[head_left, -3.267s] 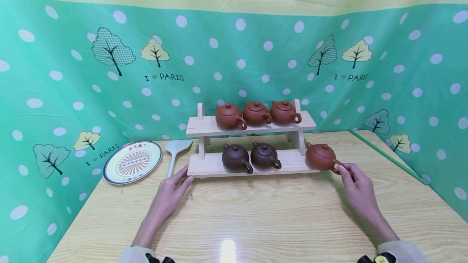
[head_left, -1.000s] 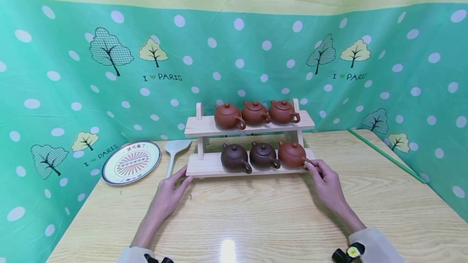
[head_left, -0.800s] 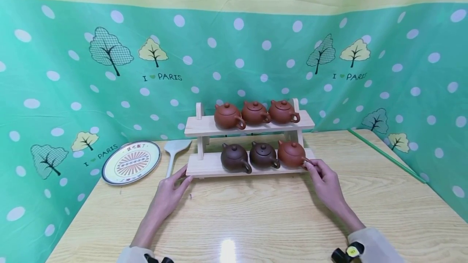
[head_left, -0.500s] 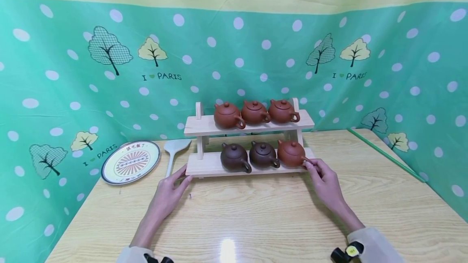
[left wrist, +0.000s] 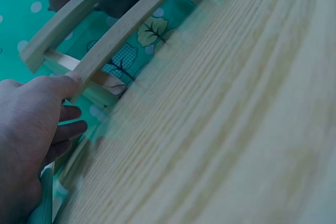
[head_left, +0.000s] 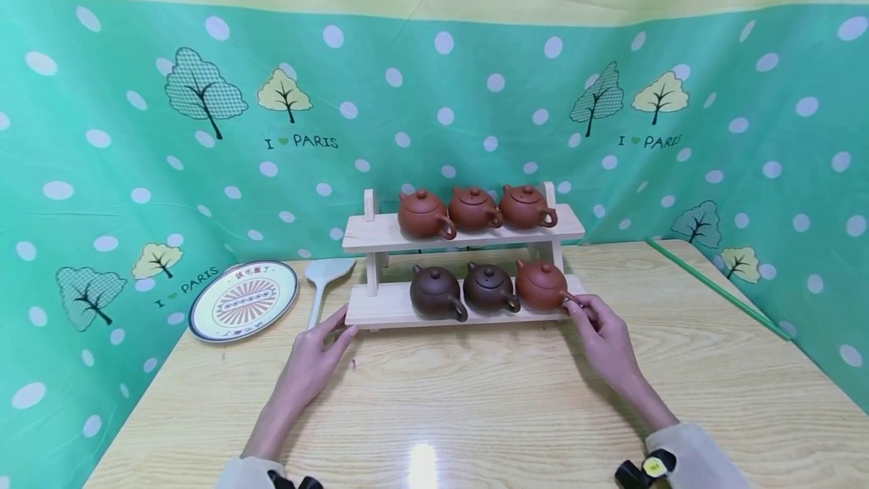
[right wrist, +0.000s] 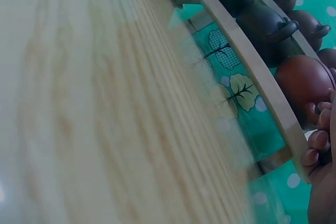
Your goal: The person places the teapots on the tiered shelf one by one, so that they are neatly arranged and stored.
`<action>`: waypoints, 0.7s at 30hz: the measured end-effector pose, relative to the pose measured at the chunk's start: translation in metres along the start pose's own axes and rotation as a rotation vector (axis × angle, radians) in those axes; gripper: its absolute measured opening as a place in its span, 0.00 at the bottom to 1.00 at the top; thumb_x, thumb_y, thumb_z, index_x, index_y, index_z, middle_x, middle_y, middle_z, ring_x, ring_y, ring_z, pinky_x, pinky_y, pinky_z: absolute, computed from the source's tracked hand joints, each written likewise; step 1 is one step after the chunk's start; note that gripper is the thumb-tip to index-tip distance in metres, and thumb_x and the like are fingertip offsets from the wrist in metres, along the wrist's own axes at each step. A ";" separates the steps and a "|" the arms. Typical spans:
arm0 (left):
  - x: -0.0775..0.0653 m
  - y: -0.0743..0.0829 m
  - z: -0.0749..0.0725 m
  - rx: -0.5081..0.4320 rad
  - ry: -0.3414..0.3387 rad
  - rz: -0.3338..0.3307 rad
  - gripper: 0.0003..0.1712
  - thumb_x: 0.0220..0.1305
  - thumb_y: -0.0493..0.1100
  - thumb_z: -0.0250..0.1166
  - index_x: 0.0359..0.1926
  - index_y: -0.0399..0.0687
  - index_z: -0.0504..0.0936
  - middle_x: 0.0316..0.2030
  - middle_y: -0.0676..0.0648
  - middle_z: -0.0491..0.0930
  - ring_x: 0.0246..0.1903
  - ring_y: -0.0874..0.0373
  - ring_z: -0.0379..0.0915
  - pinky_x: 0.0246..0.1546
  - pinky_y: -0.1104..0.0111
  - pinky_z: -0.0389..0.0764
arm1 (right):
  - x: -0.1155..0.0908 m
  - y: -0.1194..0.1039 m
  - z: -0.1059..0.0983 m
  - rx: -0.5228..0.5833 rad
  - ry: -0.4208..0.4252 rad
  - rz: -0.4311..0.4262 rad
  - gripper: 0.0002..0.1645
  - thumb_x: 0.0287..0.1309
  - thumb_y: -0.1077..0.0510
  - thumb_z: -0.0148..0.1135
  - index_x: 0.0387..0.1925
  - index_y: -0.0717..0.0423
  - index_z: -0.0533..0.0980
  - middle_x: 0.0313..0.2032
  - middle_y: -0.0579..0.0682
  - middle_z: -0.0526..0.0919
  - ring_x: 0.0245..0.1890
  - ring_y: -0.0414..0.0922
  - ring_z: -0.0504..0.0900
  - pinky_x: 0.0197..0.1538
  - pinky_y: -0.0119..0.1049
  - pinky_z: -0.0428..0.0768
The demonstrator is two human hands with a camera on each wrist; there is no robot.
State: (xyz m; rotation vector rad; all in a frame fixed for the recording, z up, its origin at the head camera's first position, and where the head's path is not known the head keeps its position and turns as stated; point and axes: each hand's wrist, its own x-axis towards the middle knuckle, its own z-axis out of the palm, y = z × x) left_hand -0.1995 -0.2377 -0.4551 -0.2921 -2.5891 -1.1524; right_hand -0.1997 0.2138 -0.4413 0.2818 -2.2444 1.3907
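Note:
A two-tier wooden rack [head_left: 380, 306] stands on the table. Three reddish-brown teapots sit on its upper shelf, the leftmost teapot [head_left: 422, 216] near the left post. On the lower shelf are two dark brown teapots, the left one [head_left: 434, 293] and the right one [head_left: 487, 289], with a reddish-brown teapot [head_left: 541, 285] at the right end. My right hand [head_left: 606, 342] pinches that last teapot's handle; in the right wrist view its fingers [right wrist: 318, 140] are partly cut off. With thumb and fingers, my left hand [head_left: 312, 364] grips the lower shelf's left end, also visible in the left wrist view.
Left of the rack lies a white spatula [head_left: 326, 272], its handle running toward the left hand. A patterned plate [head_left: 246, 302] leans at the far left. Along the right side lies a green stick [head_left: 720, 289]. A green dotted curtain [head_left: 441, 119] hangs behind.
My right hand has moved left with the reddish-brown teapot, from beyond the lower shelf's right end to a place beside the dark teapots. Over the last second both hands have stayed still.

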 end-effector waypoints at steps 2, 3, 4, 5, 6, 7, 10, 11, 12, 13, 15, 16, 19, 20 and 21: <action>0.001 0.000 0.000 0.001 -0.004 -0.001 0.32 0.75 0.50 0.65 0.72 0.38 0.72 0.57 0.36 0.83 0.63 0.37 0.74 0.67 0.41 0.68 | 0.000 0.004 -0.001 0.016 -0.010 0.016 0.07 0.76 0.67 0.56 0.47 0.65 0.80 0.28 0.55 0.84 0.20 0.35 0.62 0.20 0.36 0.62; 0.001 0.000 0.001 0.001 -0.006 -0.002 0.32 0.75 0.50 0.65 0.72 0.38 0.72 0.57 0.36 0.83 0.63 0.37 0.74 0.67 0.41 0.69 | 0.000 0.004 -0.002 0.027 -0.014 0.021 0.07 0.76 0.66 0.56 0.48 0.65 0.79 0.31 0.57 0.86 0.20 0.35 0.63 0.20 0.36 0.62; 0.001 0.000 0.001 0.004 -0.007 -0.006 0.32 0.75 0.50 0.65 0.72 0.38 0.72 0.57 0.36 0.83 0.63 0.37 0.74 0.66 0.42 0.69 | 0.000 0.005 -0.003 0.038 -0.021 0.024 0.08 0.77 0.65 0.56 0.48 0.65 0.79 0.31 0.58 0.86 0.20 0.35 0.63 0.20 0.36 0.63; 0.001 0.001 0.001 0.008 -0.010 -0.008 0.32 0.75 0.50 0.65 0.72 0.39 0.72 0.57 0.37 0.83 0.63 0.37 0.74 0.67 0.42 0.69 | 0.000 0.005 -0.004 0.053 -0.027 0.031 0.08 0.77 0.64 0.56 0.49 0.65 0.79 0.31 0.59 0.85 0.20 0.36 0.64 0.20 0.36 0.63; 0.002 0.001 0.000 0.015 -0.013 -0.007 0.32 0.75 0.51 0.65 0.72 0.38 0.72 0.57 0.37 0.83 0.63 0.37 0.73 0.67 0.41 0.68 | -0.001 0.005 -0.005 0.064 -0.034 0.037 0.09 0.77 0.64 0.55 0.50 0.65 0.79 0.29 0.60 0.84 0.20 0.36 0.64 0.20 0.37 0.63; 0.002 0.001 0.000 0.024 -0.017 -0.006 0.33 0.76 0.51 0.64 0.72 0.38 0.72 0.58 0.37 0.83 0.64 0.37 0.73 0.67 0.41 0.68 | -0.001 0.005 -0.006 0.073 -0.041 0.043 0.10 0.78 0.63 0.55 0.50 0.65 0.78 0.27 0.59 0.82 0.19 0.37 0.64 0.20 0.37 0.63; 0.002 0.003 -0.001 0.065 -0.030 -0.004 0.33 0.76 0.53 0.63 0.72 0.38 0.71 0.59 0.37 0.81 0.65 0.36 0.71 0.67 0.41 0.67 | -0.002 0.005 -0.009 0.081 -0.063 0.068 0.11 0.80 0.61 0.53 0.52 0.65 0.77 0.21 0.59 0.72 0.18 0.38 0.64 0.19 0.37 0.63; 0.002 0.003 -0.002 0.083 -0.037 -0.001 0.34 0.76 0.53 0.63 0.73 0.37 0.71 0.60 0.37 0.81 0.65 0.36 0.71 0.67 0.41 0.68 | -0.002 0.005 -0.010 0.081 -0.067 0.079 0.12 0.80 0.60 0.52 0.53 0.64 0.76 0.20 0.59 0.70 0.18 0.39 0.64 0.19 0.37 0.63; 0.003 0.003 -0.002 0.101 -0.044 0.002 0.34 0.77 0.54 0.62 0.73 0.37 0.70 0.60 0.37 0.81 0.65 0.36 0.71 0.67 0.41 0.68 | -0.003 0.005 -0.011 0.072 -0.069 0.087 0.12 0.81 0.59 0.51 0.53 0.64 0.76 0.20 0.58 0.70 0.18 0.39 0.64 0.18 0.37 0.63; 0.002 0.004 -0.003 0.120 -0.048 0.008 0.34 0.77 0.55 0.62 0.73 0.37 0.70 0.61 0.36 0.80 0.65 0.35 0.71 0.66 0.41 0.69 | -0.002 0.005 -0.013 0.065 -0.067 0.092 0.13 0.81 0.59 0.50 0.53 0.63 0.76 0.20 0.57 0.70 0.18 0.40 0.65 0.18 0.37 0.63; 0.002 0.005 -0.005 0.160 -0.055 0.021 0.34 0.77 0.55 0.62 0.72 0.36 0.71 0.62 0.35 0.78 0.64 0.35 0.72 0.65 0.42 0.71 | -0.002 0.006 -0.015 0.036 -0.064 0.095 0.13 0.82 0.58 0.49 0.53 0.63 0.76 0.21 0.56 0.70 0.18 0.40 0.65 0.20 0.37 0.64; 0.002 0.005 -0.006 0.181 -0.058 0.033 0.34 0.77 0.55 0.62 0.72 0.36 0.71 0.63 0.34 0.78 0.64 0.35 0.72 0.65 0.42 0.72 | -0.002 0.006 -0.017 0.022 -0.064 0.095 0.14 0.82 0.58 0.49 0.54 0.63 0.75 0.21 0.57 0.71 0.19 0.41 0.66 0.21 0.36 0.65; 0.002 0.008 -0.011 0.221 -0.057 0.078 0.34 0.77 0.54 0.62 0.72 0.35 0.71 0.64 0.32 0.75 0.63 0.34 0.72 0.64 0.42 0.73 | 0.000 0.005 -0.025 -0.030 -0.076 0.076 0.15 0.82 0.57 0.48 0.55 0.63 0.75 0.22 0.55 0.72 0.21 0.43 0.69 0.25 0.35 0.67; 0.003 0.009 -0.013 0.230 -0.054 0.095 0.34 0.76 0.53 0.63 0.71 0.35 0.71 0.64 0.32 0.75 0.63 0.34 0.72 0.63 0.42 0.73 | 0.000 0.005 -0.028 -0.056 -0.089 0.067 0.15 0.83 0.56 0.47 0.56 0.63 0.74 0.23 0.54 0.72 0.22 0.44 0.70 0.27 0.34 0.68; 0.003 0.010 -0.015 0.236 -0.049 0.115 0.34 0.76 0.53 0.64 0.71 0.34 0.72 0.64 0.32 0.75 0.63 0.34 0.73 0.63 0.42 0.73 | 0.001 0.005 -0.032 -0.081 -0.102 0.056 0.16 0.83 0.56 0.46 0.57 0.63 0.73 0.24 0.54 0.74 0.24 0.45 0.72 0.28 0.33 0.70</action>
